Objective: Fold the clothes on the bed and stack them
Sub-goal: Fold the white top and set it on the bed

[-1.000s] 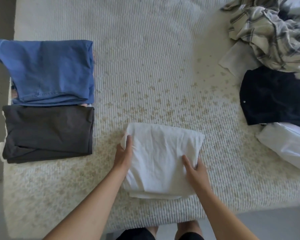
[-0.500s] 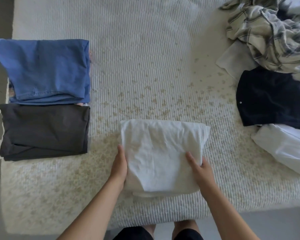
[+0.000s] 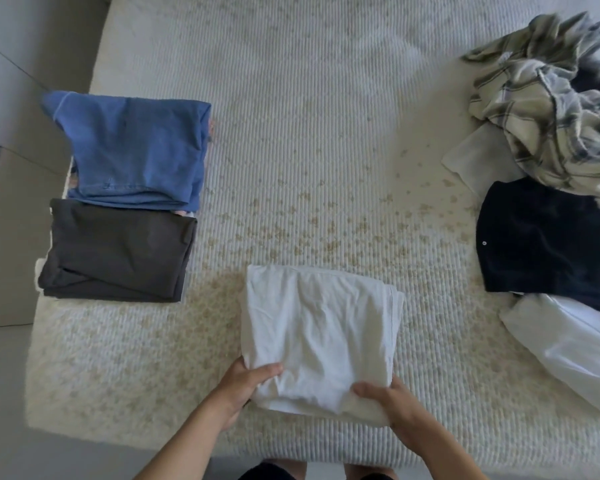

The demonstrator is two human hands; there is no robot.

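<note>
A folded white garment (image 3: pixel 321 327) lies near the front edge of the bed (image 3: pixel 309 133). My left hand (image 3: pixel 245 386) grips its near left corner, thumb on top. My right hand (image 3: pixel 387 398) grips its near right corner the same way. At the left side of the bed sit a folded blue garment (image 3: pixel 136 150) and, in front of it, a folded dark grey garment (image 3: pixel 118 249). On the right lie unfolded clothes: a plaid shirt (image 3: pixel 548 123), a dark navy garment (image 3: pixel 551 237) and a white garment (image 3: pixel 568 344).
The bed's front edge runs just below my hands, with grey floor (image 3: pixel 7 393) to the left and in front. A pale cloth piece (image 3: pixel 475 157) pokes out from under the plaid shirt. My legs (image 3: pixel 326 471) stand against the bed.
Both hands slid from the sides of the white garment down to its near corners and took hold of them. The camera view shifted so more of the bed shows.
</note>
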